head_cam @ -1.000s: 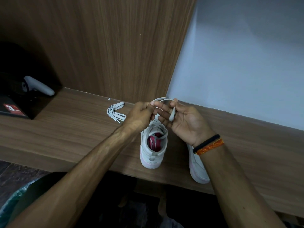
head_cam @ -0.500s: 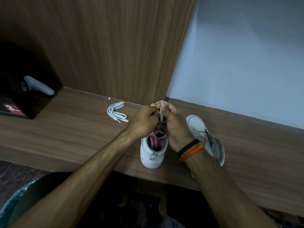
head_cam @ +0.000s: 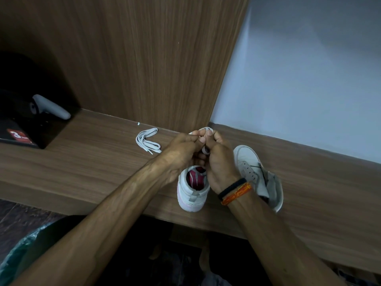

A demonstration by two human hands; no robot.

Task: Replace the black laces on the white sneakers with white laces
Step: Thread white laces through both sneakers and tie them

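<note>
Right, your left hand [head_cam: 181,153] and right hand [head_cam: 219,159] are knuckle to knuckle, fingers curled and pinching the white lace [head_cam: 203,129] that loops just above your fingertips. Below those fingers the white sneaker [head_cam: 192,191] stands on the wooden shelf [head_cam: 92,168], heel toward you. The second sneaker [head_cam: 259,174] lies tipped beside your right wrist, and a spare lace bundle [head_cam: 147,141] lies left of your left fingers.

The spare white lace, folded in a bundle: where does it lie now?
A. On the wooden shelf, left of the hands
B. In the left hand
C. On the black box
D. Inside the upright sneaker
A: the spare white lace lies on the bare wooden shelf, apart from both hands.
</note>
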